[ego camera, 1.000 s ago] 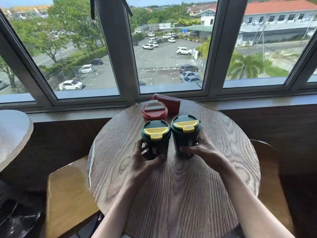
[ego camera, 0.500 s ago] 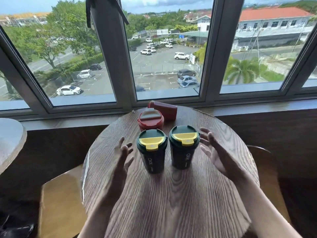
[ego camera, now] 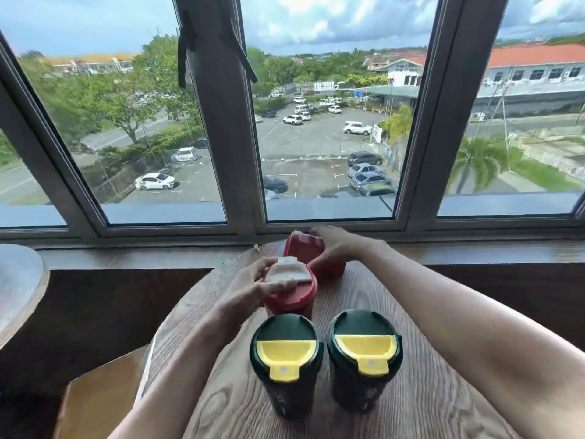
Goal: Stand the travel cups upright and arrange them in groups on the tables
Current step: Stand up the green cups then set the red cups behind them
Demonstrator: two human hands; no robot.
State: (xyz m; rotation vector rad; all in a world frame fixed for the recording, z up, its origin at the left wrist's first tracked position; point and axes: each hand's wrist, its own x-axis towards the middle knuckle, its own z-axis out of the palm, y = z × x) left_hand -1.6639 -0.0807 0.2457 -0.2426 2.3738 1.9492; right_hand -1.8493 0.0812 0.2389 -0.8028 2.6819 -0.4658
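Standing upright side by side at the near middle of the round wooden counter (ego camera: 411, 327): two dark green cups, the left green cup (ego camera: 286, 364) and the right green cup (ego camera: 364, 356), close together but not touching, yellow lid flaps pointing toward the viewer, long axes vertical. Sitting just beyond the left green cup, and partly hidden by its lid: a red cup (ego camera: 292, 296) with a whitish flap on its lid, upright, flap pointing away toward the window frame (ego camera: 221, 137). Reaching past the left green cup on its left side: the left hand (ego camera: 253, 288), grip wrapping the red cup's left flank with the thumb lying across the lid just below the flap, fingers closing on it. Lying farther beyond the green pair, at the counter's far edge under the window sill: a second red cup (ego camera: 311, 253), apparently on its side or tilted, long axis running roughly left to right; hard to tell its exact lean under the hand. Stretching over and beyond the right green cup: the right hand (ego camera: 335, 243), grip spreading over the second red cup's top and right end, fingertips pressing on it. Showing to the far left of the green pair: the edge of another counter (ego camera: 19, 280). Sitting below and left of the green pair: a wooden seat (ego camera: 98, 400). Beyond the glass: a car park with cars.
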